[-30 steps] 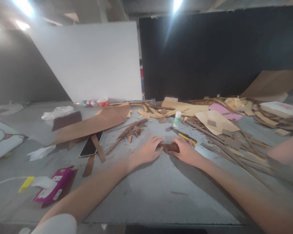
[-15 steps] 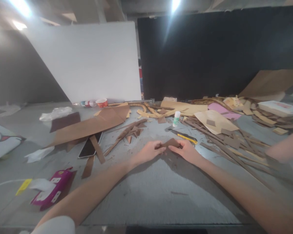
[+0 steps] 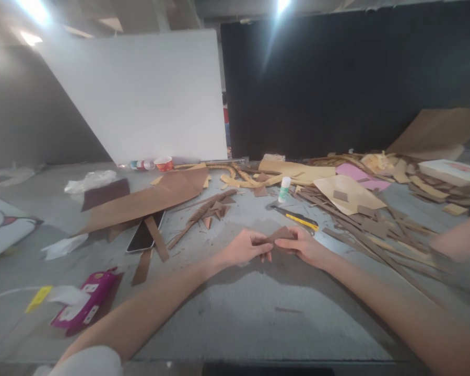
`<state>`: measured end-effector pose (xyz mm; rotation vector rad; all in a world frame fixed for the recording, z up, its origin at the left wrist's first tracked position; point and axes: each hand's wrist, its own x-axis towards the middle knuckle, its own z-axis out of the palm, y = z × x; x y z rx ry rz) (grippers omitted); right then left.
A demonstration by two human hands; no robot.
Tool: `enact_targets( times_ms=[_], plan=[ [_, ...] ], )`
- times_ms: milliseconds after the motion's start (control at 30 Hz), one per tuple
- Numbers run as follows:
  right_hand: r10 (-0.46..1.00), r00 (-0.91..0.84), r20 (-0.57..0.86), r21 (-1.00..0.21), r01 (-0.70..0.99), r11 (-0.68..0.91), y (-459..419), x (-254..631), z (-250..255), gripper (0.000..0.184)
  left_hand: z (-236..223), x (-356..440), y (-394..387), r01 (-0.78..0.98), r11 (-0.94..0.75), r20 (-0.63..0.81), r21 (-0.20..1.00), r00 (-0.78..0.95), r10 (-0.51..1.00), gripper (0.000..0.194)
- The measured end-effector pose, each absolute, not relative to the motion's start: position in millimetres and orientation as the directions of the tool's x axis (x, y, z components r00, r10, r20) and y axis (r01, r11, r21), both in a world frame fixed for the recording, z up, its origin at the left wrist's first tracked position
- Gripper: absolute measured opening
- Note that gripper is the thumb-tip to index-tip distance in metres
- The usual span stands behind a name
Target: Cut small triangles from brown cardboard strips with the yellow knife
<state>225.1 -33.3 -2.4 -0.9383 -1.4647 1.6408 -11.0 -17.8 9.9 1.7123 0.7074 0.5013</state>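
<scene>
My left hand (image 3: 245, 247) and my right hand (image 3: 306, 245) meet over the middle of the grey table (image 3: 235, 313). Both pinch a small folded piece of dark brown card (image 3: 279, 234), held a little above the tabletop. The left fingers grip its left end, the right fingers its right end. Just beyond the hands lies a yellow and black utility knife (image 3: 297, 218). A white glue stick with a green band (image 3: 284, 189) stands upright behind the knife.
Brown paper strips and triangles (image 3: 209, 211) lie to the left, with a large brown sheet (image 3: 149, 200) over a phone (image 3: 144, 235). Heaps of card scraps (image 3: 372, 219) fill the right. A pink packet (image 3: 86, 304) lies near left. Another person's arm (image 3: 460, 237) shows at right.
The brown card piece has been lifted off the table and folded up into a peak between both hands. The hands shifted slightly right and toward me.
</scene>
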Motion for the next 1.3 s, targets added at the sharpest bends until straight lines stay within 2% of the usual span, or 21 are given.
enact_targets(
  times_ms=[233, 400, 600, 800, 1100, 1300],
  plan=[
    [0.807, -0.589, -0.032, -0.983, 0.166, 0.082, -38.4, 225.3, 7.2, 0.046, 6.1, -11.0, -17.8, 0.206, -0.117, -0.093, 0.971, 0.785, 0.613, 0.051],
    [0.755, -0.655, -0.024, -0.998, 0.061, 0.022, -41.6, 224.4, 9.9, 0.043, 8.4, -9.4, -22.1, 0.107, -0.061, -0.052, 0.992, 0.813, 0.580, 0.054],
    [0.777, -0.629, 0.010, -0.995, -0.083, -0.054, -44.1, 221.3, 4.8, 0.038, 14.7, -8.7, -25.8, 0.005, -0.007, 0.000, 1.000, 0.807, 0.591, 0.047],
    [0.784, -0.621, 0.002, -0.970, -0.192, -0.150, -49.0, 215.3, 3.2, 0.040, 15.5, -9.7, -27.2, -0.061, 0.095, -0.002, 0.994, 0.829, 0.559, 0.046],
    [0.847, -0.531, 0.020, -0.953, -0.266, -0.144, -52.0, 206.0, 7.9, 0.040, 18.4, -9.6, -29.8, -0.090, 0.103, 0.008, 0.991, 0.788, 0.616, 0.041],
    [0.840, -0.542, 0.014, -0.951, -0.268, -0.157, -53.2, 203.3, 6.5, 0.042, 17.3, -8.0, -31.2, -0.096, 0.118, 0.002, 0.988, 0.784, 0.620, 0.043]
  ],
)
